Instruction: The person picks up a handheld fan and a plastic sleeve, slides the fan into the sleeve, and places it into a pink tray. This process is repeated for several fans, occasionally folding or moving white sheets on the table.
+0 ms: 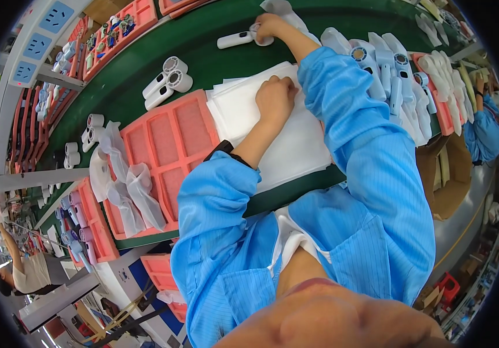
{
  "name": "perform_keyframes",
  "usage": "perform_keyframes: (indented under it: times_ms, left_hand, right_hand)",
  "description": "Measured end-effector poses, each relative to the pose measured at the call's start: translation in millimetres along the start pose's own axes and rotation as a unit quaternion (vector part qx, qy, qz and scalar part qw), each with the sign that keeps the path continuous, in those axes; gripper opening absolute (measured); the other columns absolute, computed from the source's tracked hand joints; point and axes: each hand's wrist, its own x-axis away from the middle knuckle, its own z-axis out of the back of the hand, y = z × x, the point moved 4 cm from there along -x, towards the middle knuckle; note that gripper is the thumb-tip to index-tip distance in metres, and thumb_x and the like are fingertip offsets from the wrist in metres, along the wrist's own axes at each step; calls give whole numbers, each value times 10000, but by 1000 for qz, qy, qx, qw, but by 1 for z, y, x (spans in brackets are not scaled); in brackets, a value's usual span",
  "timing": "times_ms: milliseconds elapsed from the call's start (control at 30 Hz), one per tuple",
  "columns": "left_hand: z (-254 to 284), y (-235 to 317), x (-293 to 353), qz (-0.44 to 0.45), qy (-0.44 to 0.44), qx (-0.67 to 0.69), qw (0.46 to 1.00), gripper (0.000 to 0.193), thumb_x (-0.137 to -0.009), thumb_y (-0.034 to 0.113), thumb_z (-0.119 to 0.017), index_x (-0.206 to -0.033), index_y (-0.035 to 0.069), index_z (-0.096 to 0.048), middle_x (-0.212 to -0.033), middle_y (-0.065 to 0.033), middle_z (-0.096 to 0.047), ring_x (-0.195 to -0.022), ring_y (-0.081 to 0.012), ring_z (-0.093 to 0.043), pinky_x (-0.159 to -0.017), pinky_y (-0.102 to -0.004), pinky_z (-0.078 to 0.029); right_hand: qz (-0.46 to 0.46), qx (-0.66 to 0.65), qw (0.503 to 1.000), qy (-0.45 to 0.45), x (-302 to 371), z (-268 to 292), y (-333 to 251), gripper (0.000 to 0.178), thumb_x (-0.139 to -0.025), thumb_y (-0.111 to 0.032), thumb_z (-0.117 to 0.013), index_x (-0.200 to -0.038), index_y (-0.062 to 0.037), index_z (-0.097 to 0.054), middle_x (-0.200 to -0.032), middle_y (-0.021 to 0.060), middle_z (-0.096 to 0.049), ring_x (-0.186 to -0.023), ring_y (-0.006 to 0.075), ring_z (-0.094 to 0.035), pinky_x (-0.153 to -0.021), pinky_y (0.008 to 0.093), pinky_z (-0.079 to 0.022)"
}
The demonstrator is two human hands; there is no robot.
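At the far side of the green work surface (215, 64), my right hand (269, 26) is closed round the round head of a white handheld fan (235, 40). The fan's handle points left, and a translucent white bag (289, 13) lies just beyond that hand. My left hand (275, 100) rests with curled fingers on a stack of thin white sheets or bags (296, 153); what its fingertips hold, if anything, is hidden. Left of the stack is a pink compartment tray (183, 129). Several more white fans (168, 83) lie together beyond it.
Several bagged fans (385, 66) are heaped at the right. Filmy white bags (136, 191) lie over the tray's left end. A power strip (39, 43) on a post rises at upper left. An open cardboard box (449, 180) and another person's blue sleeve (482, 136) are at far right.
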Motion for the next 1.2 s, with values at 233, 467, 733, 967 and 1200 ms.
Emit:
perform_keyframes:
  times_ms: [233, 467, 733, 967, 1200]
  left_hand:
    - [27, -35, 0, 116, -15, 187, 975, 141, -733, 212, -735, -787, 83, -709, -797, -90, -642, -700, -253, -606, -631, -346, -470]
    - [32, -30, -3, 95, -42, 283, 953, 159, -720, 230, -745, -791, 89, -723, -806, -78, -647, -714, -218, -601, -648, -336, -470]
    - [2, -5, 1, 59, -108, -5, 992, 157, -742, 178, -735, -841, 61, -700, -790, -38, -661, -652, -127, -543, -616, -258, -440]
    - [61, -3, 12, 56, -14, 215, 975, 105, -780, 136, -683, -809, 42, -646, -795, -36, -641, -661, -139, -575, -601, -285, -449]
    - [130, 58, 61, 120, 22, 455, 882, 94, -889, 92, -605, -923, 12, -568, -830, -29, -619, -709, -97, -561, -618, -222, -438]
  right_hand:
    - [143, -181, 904, 360, 106, 158, -85, 413, -580, -205, -745, -928, -7, -645, -784, 125, -644, -754, 218, -637, -701, 312, -498]
    - [48, -375, 826, 418, 268, 190, -57, 329, -599, -128, -706, -883, -7, -592, -797, 91, -633, -712, 189, -609, -659, 307, -481]
    - [-70, -283, 898, 331, 317, 127, 28, 458, -631, -148, -719, -1062, -38, -612, -952, 94, -657, -832, 201, -642, -713, 293, -512]
    - [23, -329, 892, 310, 323, 126, 17, 450, -620, -139, -724, -1043, -41, -607, -927, 73, -632, -814, 163, -611, -723, 275, -488]
    - [228, -344, 885, 216, 328, 112, -31, 608, -572, -69, -758, -1154, -51, -585, -1008, 114, -571, -907, 225, -588, -800, 292, -472]
